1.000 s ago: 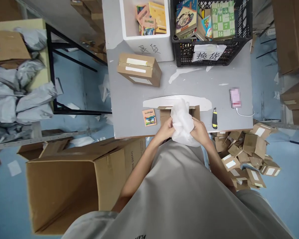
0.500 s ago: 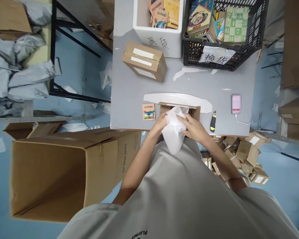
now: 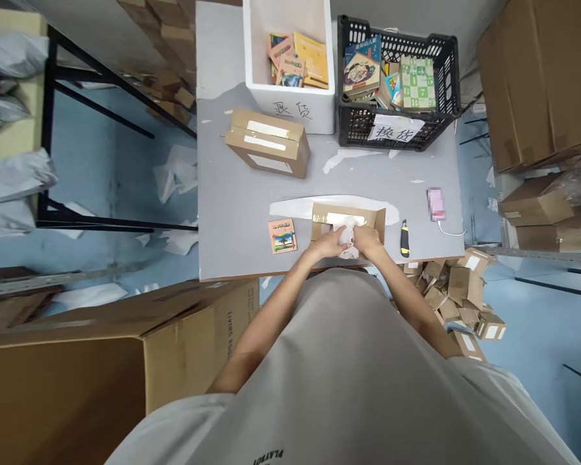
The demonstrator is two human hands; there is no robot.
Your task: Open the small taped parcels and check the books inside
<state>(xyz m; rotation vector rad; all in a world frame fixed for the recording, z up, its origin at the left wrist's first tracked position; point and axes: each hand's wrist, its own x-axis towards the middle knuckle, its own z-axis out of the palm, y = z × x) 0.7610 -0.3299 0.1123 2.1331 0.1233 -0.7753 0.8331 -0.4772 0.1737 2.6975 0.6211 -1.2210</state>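
Note:
A crumpled white wrapping sheet is bunched between my hands at the table's front edge. My left hand closes on its left side, and my right hand presses on its right side, fingers bent. Both hands are down at the opening of a small cardboard box, whose raised back flap carries a white label. The box's inside is mostly hidden by the hands and the sheet. Left of the box lies a small pink-bordered book. A black and yellow utility knife rests to the right.
A closed carton, a white bin with books and a black crate of books stand farther back on the grey table. A phone on a cable lies at right. A large open carton stands at lower left.
My hands have lowered the white sheet from above the box's front to its opening, bunching it smaller. The box's back flap now shows more. The head view has shifted.

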